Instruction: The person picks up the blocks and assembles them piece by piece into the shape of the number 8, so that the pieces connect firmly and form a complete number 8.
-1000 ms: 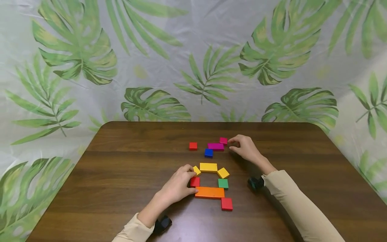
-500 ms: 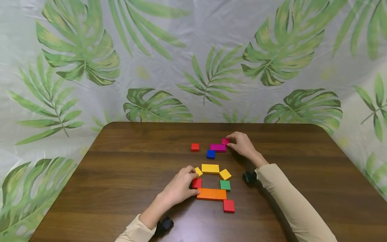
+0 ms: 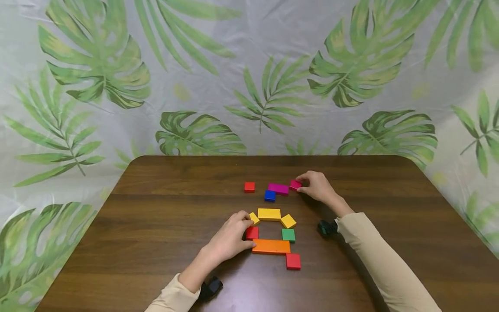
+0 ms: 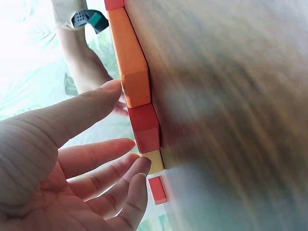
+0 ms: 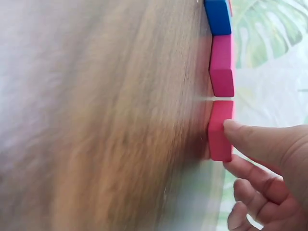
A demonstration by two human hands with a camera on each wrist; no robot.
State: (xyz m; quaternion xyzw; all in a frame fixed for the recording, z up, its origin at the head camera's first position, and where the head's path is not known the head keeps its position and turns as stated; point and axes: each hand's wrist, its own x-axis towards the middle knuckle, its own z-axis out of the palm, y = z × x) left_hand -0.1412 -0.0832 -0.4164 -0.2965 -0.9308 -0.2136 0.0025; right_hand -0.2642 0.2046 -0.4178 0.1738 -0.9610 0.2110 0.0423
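Note:
My right hand (image 3: 317, 187) pinches a small pink square block (image 5: 220, 137) between thumb and fingers, low at the tabletop. A narrow gap parts that block from the end of a magenta rectangular block (image 3: 278, 189), which adjoins a blue square block (image 3: 270, 196). My left hand (image 3: 229, 237) lies with loosely bent fingers beside a ring of blocks. Its thumb tip meets the end of a long orange block (image 3: 271, 246). The other fingertips are right by a red square block (image 4: 145, 127) and a tilted yellow block (image 4: 155, 162).
A yellow rectangular block (image 3: 269, 214), another tilted yellow block (image 3: 288, 221) and a green square block (image 3: 288, 235) complete the ring's outline. One red block (image 3: 293, 261) sits at the orange block's near right corner. Farther back lies a lone red block (image 3: 249, 187) on the brown table (image 3: 156, 242).
My right hand came to the pink block, took hold of it and shifted it right, away from the magenta block, which now lies slightly turned. My left hand stays in place.

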